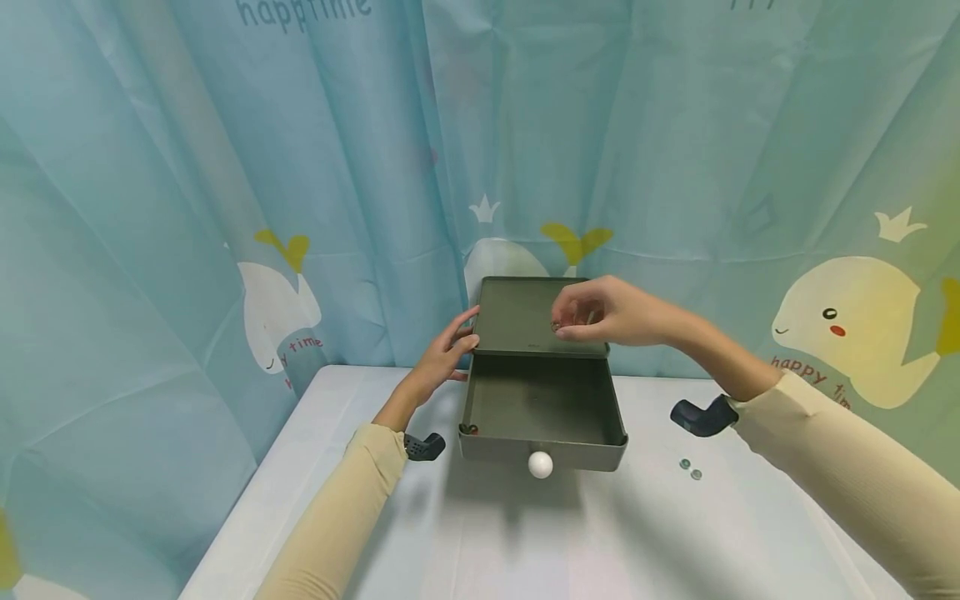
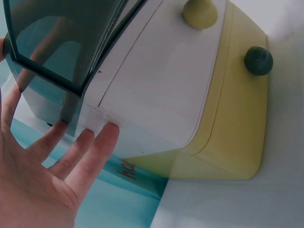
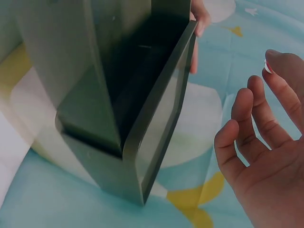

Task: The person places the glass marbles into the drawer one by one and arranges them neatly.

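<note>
A small cabinet has a dark green top drawer (image 1: 540, 400) pulled out, with a white knob (image 1: 540, 464) on its front. My left hand (image 1: 438, 360) rests against the cabinet's left side, fingers fairly straight and spread. In the left wrist view its fingertips touch the side of the white tier (image 2: 156, 71). Above the green cabinet top (image 1: 517, 312), my right hand (image 1: 615, 312) pinches a tiny piece (image 3: 268, 67) between thumb and index finger. It shows white and red in the right wrist view; its kind cannot be made out. Small dark and reddish pieces (image 1: 468, 429) lie in the drawer's front left corner.
Two small greenish round pieces (image 1: 696, 474) lie on the white table (image 1: 675, 542) to the right. Below the green drawer is a white tier with a yellow knob (image 2: 200, 13), then a yellow tier (image 2: 232, 104) with a green knob (image 2: 259, 61). A blue curtain (image 1: 360, 167) hangs behind.
</note>
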A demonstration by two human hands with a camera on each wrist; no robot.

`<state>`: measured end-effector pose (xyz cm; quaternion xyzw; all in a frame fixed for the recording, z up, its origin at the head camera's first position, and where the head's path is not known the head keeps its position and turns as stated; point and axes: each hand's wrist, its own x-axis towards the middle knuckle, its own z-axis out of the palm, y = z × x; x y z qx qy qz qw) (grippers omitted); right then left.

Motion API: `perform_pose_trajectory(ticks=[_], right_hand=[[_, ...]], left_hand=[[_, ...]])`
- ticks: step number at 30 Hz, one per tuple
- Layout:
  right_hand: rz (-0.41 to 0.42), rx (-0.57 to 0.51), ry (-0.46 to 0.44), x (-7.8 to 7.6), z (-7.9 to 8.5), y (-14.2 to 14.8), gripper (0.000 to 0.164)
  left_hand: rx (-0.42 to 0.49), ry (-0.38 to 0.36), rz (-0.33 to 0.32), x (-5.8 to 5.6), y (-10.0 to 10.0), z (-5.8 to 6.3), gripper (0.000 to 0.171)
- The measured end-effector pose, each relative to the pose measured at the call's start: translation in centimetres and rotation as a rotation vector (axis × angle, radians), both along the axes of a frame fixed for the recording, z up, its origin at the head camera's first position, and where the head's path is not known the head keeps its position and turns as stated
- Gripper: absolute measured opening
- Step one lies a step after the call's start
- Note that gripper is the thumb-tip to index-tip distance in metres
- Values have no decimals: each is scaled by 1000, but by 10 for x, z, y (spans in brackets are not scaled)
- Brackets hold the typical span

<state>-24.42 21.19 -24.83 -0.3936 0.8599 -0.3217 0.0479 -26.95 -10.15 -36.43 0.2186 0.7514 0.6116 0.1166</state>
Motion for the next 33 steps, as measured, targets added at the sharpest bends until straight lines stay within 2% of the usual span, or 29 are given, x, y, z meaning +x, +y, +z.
perform_pose_trajectory(ticks=[7, 14, 22, 33], right_hand=[[56, -15, -28, -4, -5, -21, 8], [124, -6, -24, -7, -12, -41, 8], [178, -20, -40, -10, -20, -62, 8], [240, -25, -51, -15, -33, -78, 8]], left_hand=[[15, -1, 4, -1, -1, -2, 65], [-8, -3, 9, -1, -1, -1, 65], [-8, -19, 26, -27, 0, -28, 64], [11, 20, 48, -27, 0, -31, 62]])
